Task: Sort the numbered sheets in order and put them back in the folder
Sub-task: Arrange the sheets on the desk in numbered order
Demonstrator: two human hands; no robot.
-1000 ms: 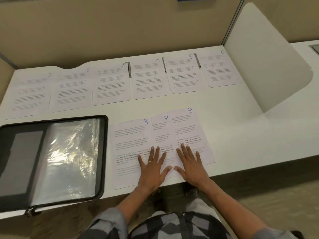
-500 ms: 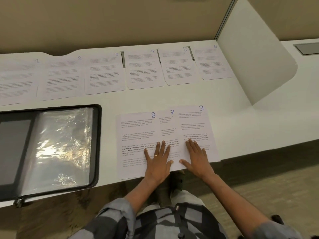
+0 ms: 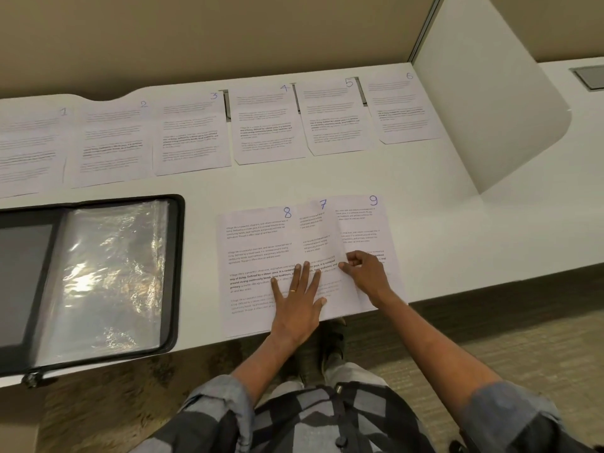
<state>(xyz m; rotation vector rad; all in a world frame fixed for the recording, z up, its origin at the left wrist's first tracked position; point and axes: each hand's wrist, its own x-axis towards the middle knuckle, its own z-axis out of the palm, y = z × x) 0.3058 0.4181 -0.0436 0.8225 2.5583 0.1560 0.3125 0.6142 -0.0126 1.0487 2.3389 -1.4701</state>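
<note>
White desk (image 3: 434, 230): six sheets (image 3: 191, 138) (numbered 1–6) along back edge. Open folder (image 3: 108, 276) front-left; sheets 8, 7, 9 (image 3: 258, 243) overlapping at front edge.

White desk (image 3: 327, 181), beige wall (image 3: 228, 37), carpet (image 3: 490, 348)

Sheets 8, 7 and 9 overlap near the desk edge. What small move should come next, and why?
Probably draw sheet 7 out from the overlap. The right hand pinches its right edge, the left hand lies flat where sheet 8 overlaps it, and the back row ends at sheet 6, so 7 comes next.
</note>
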